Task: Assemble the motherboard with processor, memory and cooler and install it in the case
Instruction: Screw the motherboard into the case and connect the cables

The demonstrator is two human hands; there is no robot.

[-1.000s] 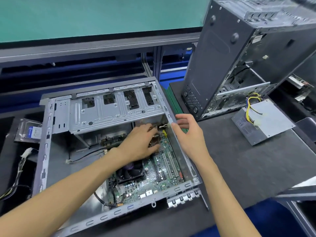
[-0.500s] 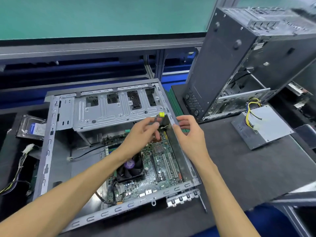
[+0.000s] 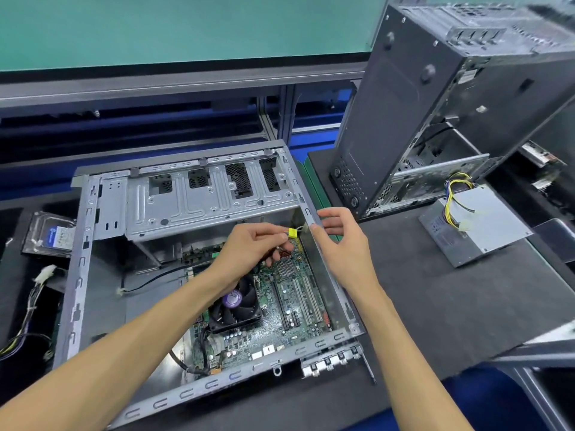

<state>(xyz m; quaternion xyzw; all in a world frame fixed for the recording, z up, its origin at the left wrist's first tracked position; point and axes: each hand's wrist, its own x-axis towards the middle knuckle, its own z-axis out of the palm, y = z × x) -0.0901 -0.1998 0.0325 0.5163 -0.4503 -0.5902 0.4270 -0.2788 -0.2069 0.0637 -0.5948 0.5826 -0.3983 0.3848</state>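
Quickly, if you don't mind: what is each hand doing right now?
Left hand: pinching the yellow connector.
Right hand: open, fingers at the case wall, holding nothing.

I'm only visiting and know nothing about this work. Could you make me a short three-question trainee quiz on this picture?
1. True or false: the green motherboard lies inside the open grey metal case.
2. What does the left hand pinch? A) small yellow connector B) screwdriver C) memory stick
3. Fill in: the black cooler fan has a ___ round sticker at its hub.

Key: 1 true. 2 A, the small yellow connector. 3 purple.
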